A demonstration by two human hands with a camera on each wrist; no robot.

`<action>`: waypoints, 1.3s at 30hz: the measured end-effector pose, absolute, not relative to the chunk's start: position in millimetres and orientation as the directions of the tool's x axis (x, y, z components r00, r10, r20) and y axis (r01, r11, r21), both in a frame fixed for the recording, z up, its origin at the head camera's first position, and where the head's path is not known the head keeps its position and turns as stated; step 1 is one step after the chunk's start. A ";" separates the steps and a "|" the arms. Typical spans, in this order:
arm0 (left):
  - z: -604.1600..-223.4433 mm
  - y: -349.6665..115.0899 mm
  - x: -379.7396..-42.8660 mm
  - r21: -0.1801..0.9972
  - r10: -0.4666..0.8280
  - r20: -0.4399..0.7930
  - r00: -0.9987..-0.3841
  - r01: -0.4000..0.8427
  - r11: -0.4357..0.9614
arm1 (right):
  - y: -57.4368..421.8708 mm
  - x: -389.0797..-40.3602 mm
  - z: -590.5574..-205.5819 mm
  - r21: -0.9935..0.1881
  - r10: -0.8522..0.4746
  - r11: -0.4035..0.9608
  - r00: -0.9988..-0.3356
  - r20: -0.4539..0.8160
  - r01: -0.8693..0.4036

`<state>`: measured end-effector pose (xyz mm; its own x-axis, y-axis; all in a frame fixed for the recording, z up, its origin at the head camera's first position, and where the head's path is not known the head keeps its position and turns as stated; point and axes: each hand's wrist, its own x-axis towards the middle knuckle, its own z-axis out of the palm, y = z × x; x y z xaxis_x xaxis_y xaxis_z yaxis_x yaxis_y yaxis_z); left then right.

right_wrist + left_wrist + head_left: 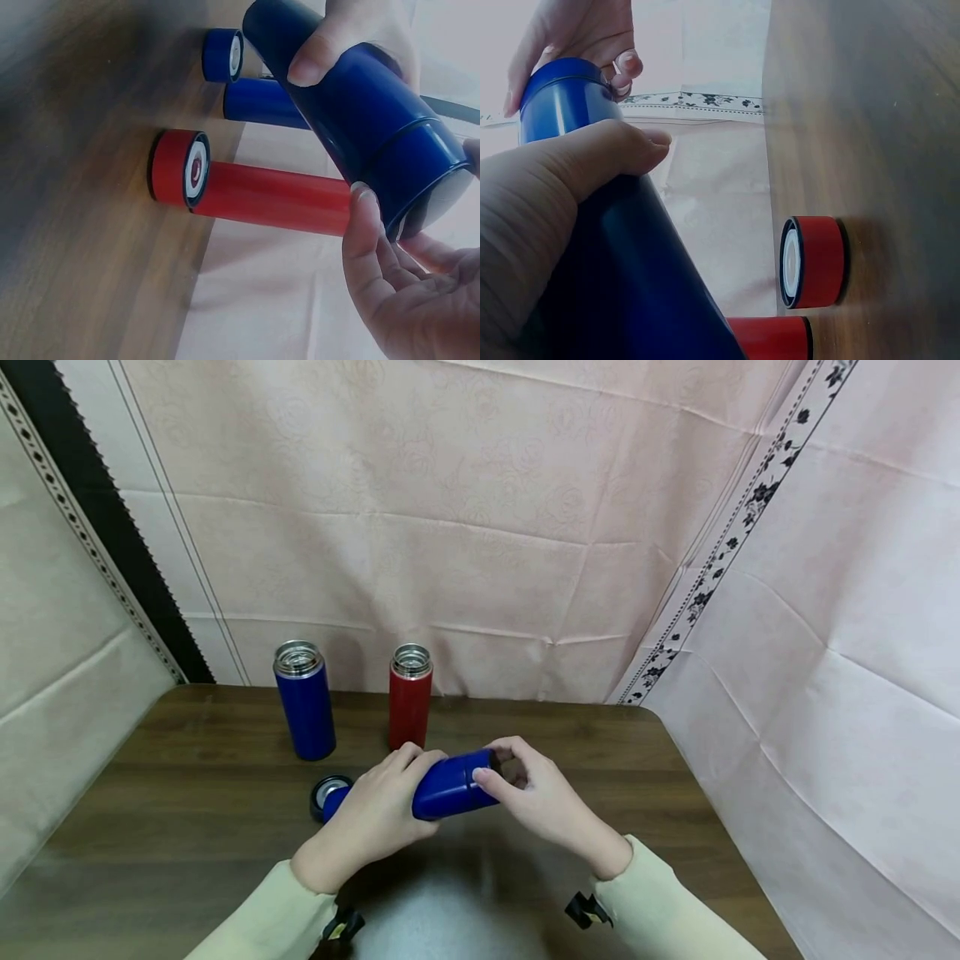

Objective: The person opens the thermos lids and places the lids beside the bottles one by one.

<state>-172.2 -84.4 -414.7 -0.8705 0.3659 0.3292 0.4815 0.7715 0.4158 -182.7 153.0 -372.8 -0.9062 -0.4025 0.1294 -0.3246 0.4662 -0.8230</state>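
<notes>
Both hands hold a closed blue thermos (448, 787), tilted above the table. My left hand (381, 803) grips it round the body; in the left wrist view the thumb lies across the blue side. At the other end my right hand (542, 795) pinches the thermos's blue lid (429, 169) between thumb and fingers. A seam shows between lid and body. Beyond the hands stand an uncapped blue thermos (306, 714) and an uncapped red thermos (409, 706). A loose blue lid (219, 56) and a red lid (171, 166) sit near them; the hands hide the red one from the head view.
The wooden table (195, 793) carries all these things. Pale cloth (465, 527) hangs behind its far edge, and another patterned cloth (840, 693) hangs along the right side.
</notes>
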 end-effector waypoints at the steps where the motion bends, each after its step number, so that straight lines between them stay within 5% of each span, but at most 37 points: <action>1: -414.8 -84.7 -172.2 0.413 0.369 0.331 -0.868 0.485 0.771 | 153.5 -182.7 -373.3 -0.824 -0.401 0.470 -0.908 0.122 -0.318; 30: -414.9 -87.7 -177.1 0.299 0.428 0.390 -0.815 0.552 0.779 | 154.2 -174.4 -359.2 -0.858 -0.492 0.391 -0.863 0.111 -0.333; 39: -412.3 -89.6 -178.1 0.332 0.434 0.372 -0.821 0.554 0.764 | 160.5 -178.8 -374.8 -0.724 -0.549 0.428 -0.792 0.268 -0.541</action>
